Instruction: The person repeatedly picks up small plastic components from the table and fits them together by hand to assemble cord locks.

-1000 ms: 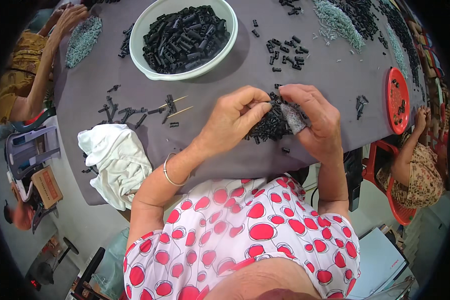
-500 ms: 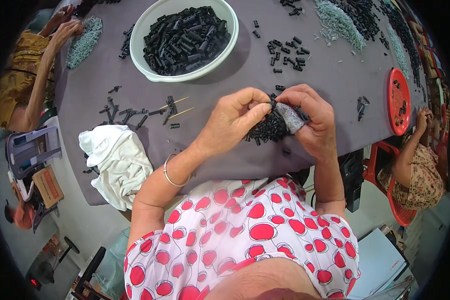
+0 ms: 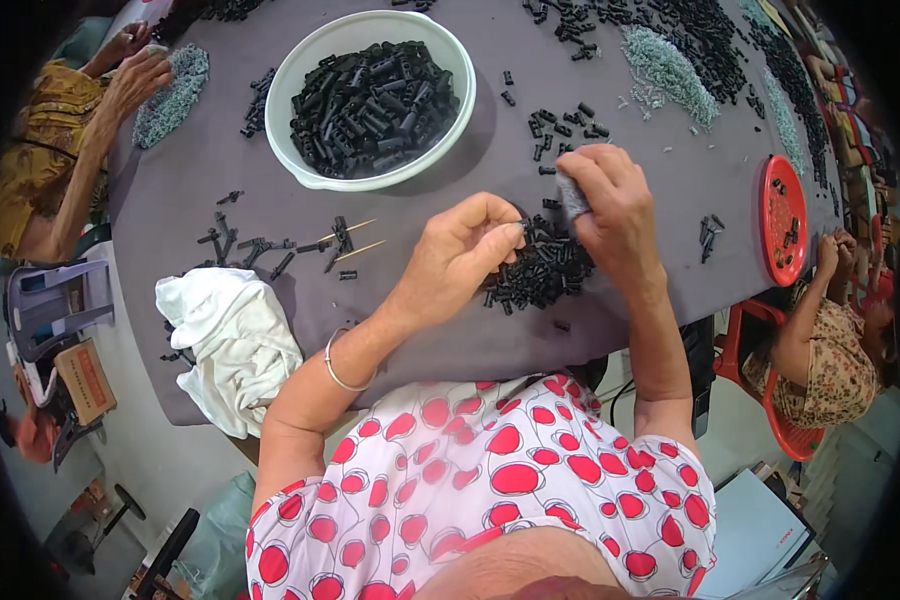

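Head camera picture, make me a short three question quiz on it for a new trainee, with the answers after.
1. True or false: the white bowl on the grey table is filled with small black parts.
2. Which of the hands pinches a small black piece at its fingertips? A) left hand B) right hand C) neither
3. Fill in: the heap of black pieces lies between the two hands, and the white ____ lies near the table's left edge.

Key
1. True.
2. A; the right hand clutches a small greyish wad.
3. Cloth.
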### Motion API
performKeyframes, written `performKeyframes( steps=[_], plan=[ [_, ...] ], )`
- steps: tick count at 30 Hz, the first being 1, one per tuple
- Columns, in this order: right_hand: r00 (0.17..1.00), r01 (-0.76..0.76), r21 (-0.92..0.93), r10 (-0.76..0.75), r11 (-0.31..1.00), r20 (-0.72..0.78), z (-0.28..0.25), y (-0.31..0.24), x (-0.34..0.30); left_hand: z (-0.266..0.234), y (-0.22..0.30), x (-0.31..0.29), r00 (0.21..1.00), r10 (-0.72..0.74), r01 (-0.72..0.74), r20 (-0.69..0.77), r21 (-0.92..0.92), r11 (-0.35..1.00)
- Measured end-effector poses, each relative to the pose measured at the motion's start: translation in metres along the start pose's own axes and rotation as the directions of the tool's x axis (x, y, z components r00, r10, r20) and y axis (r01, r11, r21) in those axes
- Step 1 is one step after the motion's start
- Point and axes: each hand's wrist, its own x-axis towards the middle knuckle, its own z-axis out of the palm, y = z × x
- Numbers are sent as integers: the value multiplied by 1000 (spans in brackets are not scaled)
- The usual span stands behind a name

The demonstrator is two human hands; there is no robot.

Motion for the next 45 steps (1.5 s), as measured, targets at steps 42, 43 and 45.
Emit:
performKeyframes(
  steps=[42, 43, 45],
  plan=[
    [866, -403, 840, 449, 363, 221, -15, -47, -29, 6, -3, -2, 999, 38, -37, -6, 75, 996],
    [863, -412, 825, 457, 387, 216, -15, -48, -29, 6, -3, -2, 999, 37, -36, -10, 93, 995],
    [858, -418, 820, 466, 392, 215, -13, -48, -29, 6, -4, -2, 999, 47, -46, -11, 86, 995]
  ],
)
